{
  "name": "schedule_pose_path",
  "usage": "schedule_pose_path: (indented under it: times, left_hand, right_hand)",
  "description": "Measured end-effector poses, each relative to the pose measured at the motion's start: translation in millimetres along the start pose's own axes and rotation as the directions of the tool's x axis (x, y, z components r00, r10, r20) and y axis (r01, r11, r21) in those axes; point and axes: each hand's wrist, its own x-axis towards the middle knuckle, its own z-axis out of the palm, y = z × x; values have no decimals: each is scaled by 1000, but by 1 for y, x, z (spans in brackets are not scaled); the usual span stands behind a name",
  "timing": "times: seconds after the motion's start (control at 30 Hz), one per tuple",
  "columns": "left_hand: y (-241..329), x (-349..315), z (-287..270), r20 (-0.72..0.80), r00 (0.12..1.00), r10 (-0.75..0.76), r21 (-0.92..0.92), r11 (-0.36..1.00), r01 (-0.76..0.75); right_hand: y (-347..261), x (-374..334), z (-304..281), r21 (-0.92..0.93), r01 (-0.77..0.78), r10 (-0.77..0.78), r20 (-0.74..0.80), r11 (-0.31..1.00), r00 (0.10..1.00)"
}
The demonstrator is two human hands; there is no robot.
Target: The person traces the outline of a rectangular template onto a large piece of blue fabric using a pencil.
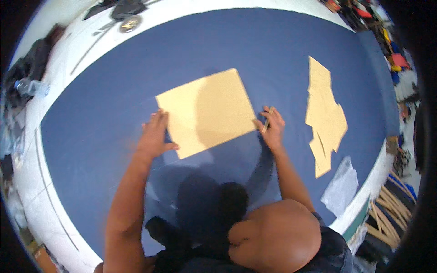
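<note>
A tan rectangular sheet of card (207, 111) lies slightly turned on dark blue cloth (104, 136). At its left edge, my left hand (156, 136) rests flat with the fingers and thumb apart, touching the border. My right hand (273, 129) is beside the lower right corner, its fingertips near or on the edge. Between its fingers is a thin pale pencil-like stick (267, 122); its exact kind is too small to make out. Off to the right, separate from both hands, lie irregular cut card pieces (324, 113) that look like patterns, partly overlapping.
The blue cloth covers most of a white table (34, 168). A crumpled whitish plastic sheet (340, 186) lies at the lower right. Far left are a clear bottle (33, 87) and dark material. A small round dish (130, 23) sits at the back. Curved tan strips (387, 214) fill the right side.
</note>
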Motion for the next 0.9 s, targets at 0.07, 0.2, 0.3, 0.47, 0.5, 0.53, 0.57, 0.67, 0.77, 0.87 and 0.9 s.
schedule_pose_path:
  times: [0.07,0.2,0.3,0.47,0.5,0.53,0.57,0.67,0.77,0.87,0.9]
  left_hand:
    - [7,7,-4,28,1000,12,13,1000,-13]
    - [5,2,-5,24,1000,-10,3,1000,10]
    - [1,0,-6,25,1000,-18,-13,1000,19]
    - [4,1,-1,18,999,-30,-8,1000,30]
    - [7,3,-2,21,999,-33,-4,999,33]
    - [9,5,-4,25,999,-34,1,999,34]
    - [11,7,-4,14,999,-30,7,1000,30]
    - [9,5,-2,0,999,-37,29,999,37]
    - [12,7,-5,-10,999,-36,104,994,36]
    - [19,6,-17,21,999,-34,235,972,28]
    - [23,9,-22,61,997,-44,266,963,27]
  right_hand:
    - [6,-3,-8,-47,-20,20,4,999,1000]
    - [3,-6,-6,-46,-40,42,34,998,999]
    - [-2,-5,-3,-70,-29,32,49,997,998]
    - [-2,-5,-9,-94,-10,17,70,996,997]
    - [1,-4,-9,-88,-12,18,68,996,998]
    - [3,-4,-10,-83,-15,20,65,996,998]
    - [6,-3,-11,-88,-20,25,64,996,998]
    - [2,-1,-9,-57,-27,31,72,998,997]
    - [1,1,-7,-65,15,-12,48,998,999]
    - [-4,1,-7,-60,-7,10,51,998,999]
    - [-4,1,-6,-54,-12,15,48,998,999]
